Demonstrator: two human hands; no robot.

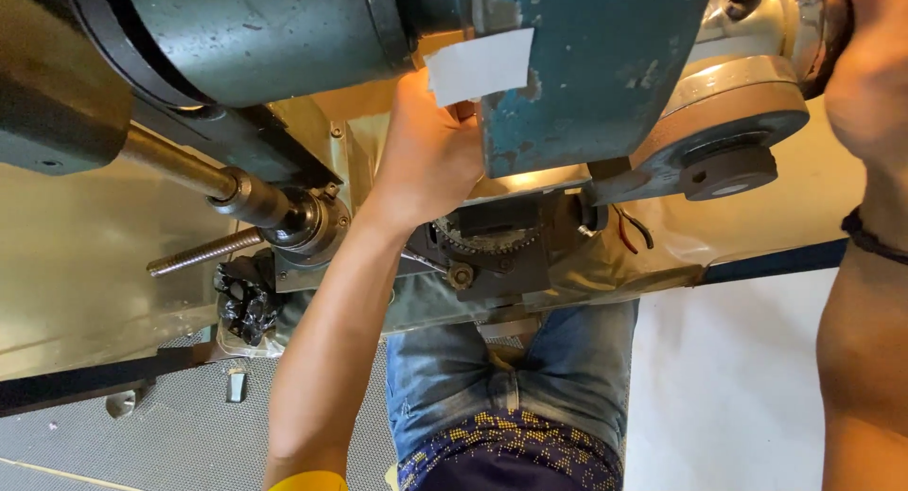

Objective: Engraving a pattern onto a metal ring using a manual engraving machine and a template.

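My left hand [430,150] reaches up under the teal machine housing [586,65], fingers hidden behind it — I can't tell their grip; right hand [865,75] rests near the beige casting [747,84] — fingers out of frame

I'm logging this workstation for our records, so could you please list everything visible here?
machine housing: one, chipped blue-green, top centre
motor cylinder: one, dark green, top left
paper slip: one, white, on the housing's left edge
shaft with coupling: one, steel, left of centre
threaded rod: one, grey, below the shaft
toothed wheel: one, dark, centre under the housing
round base: one, cream over grey, upper right
wires: red and black, right of the wheel
mesh floor mat: one, grey, bottom left
jeans: blue, bottom centre
wristband: one, dark, right wrist
left hand: reaching behind the housing, by the slip
right hand: top right, fingers out of view
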